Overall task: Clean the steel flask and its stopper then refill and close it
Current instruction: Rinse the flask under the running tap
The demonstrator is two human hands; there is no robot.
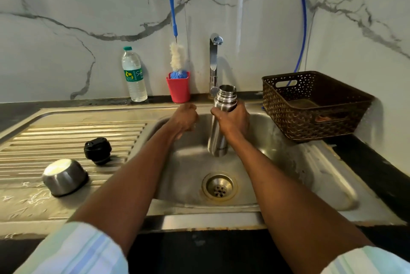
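Right hand (233, 119) grips the steel flask (218, 131) around its upper body, fingers curled round it just below the threaded neck; the flask stands nearly upright, mouth open and uncapped, its base hanging above the sink (277, 163) basin and clear of the drain (219, 186) below. Left hand (185, 118) hovers just beside it, to the left, fingers curled inward; whether it holds anything cannot be told from this angle. Directly behind the right hand rises the tap (214, 63), its spout above the flask's mouth. Well to the left of both hands, on the ribbed draining board (66, 136), lies the black stopper (97, 150), and nearer the viewer than it sits the steel cap (64, 177), upside down. Behind the left hand, against the marble wall, stand a red cup (178, 88) holding a blue-handled bottle brush (175, 52), and further left a plastic water bottle (133, 74). Right of the right hand sits a brown basket (315, 116) on the counter.
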